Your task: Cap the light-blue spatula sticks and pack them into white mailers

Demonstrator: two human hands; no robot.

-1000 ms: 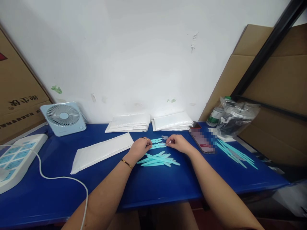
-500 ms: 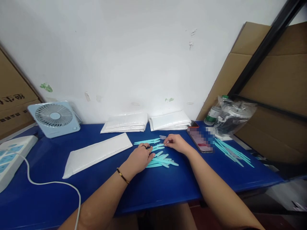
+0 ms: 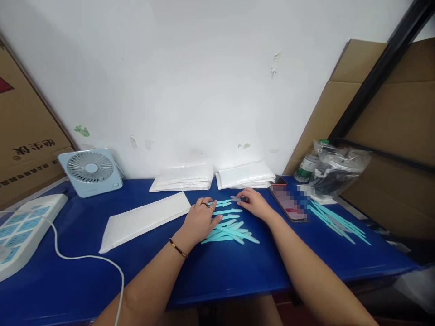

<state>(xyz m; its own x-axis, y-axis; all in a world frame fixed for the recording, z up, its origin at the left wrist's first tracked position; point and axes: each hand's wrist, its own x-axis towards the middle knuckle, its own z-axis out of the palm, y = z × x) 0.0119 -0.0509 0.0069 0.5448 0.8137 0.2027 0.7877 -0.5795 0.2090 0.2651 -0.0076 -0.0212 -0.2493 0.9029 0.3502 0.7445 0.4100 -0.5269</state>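
My left hand (image 3: 200, 219) lies over several slim teal eyebrow razors, its fingers stretched out and touching their left ends. A loose, crossing pile of teal razors (image 3: 234, 233) lies just in front of it, by the thumb. Separate razors (image 3: 228, 211) lie roughly side by side between my two hands. My right hand (image 3: 255, 204) is closed, thumb and fingertips together, at a few small translucent grey pieces (image 3: 234, 198). What it pinches is too small to make out.
A white padded envelope (image 3: 146, 222) lies to the left, with two envelope stacks (image 3: 183, 176) along the wall. A phone (image 3: 288, 203), more teal razors (image 3: 336, 219) and a bagged item (image 3: 340, 170) are on the right. A fan (image 3: 91, 170) and power strip (image 3: 27, 231) stand left.
The view has shifted slightly. My right hand has gone from a razor's end to the translucent pieces farther back. My left hand has slid forward a little over the razors.
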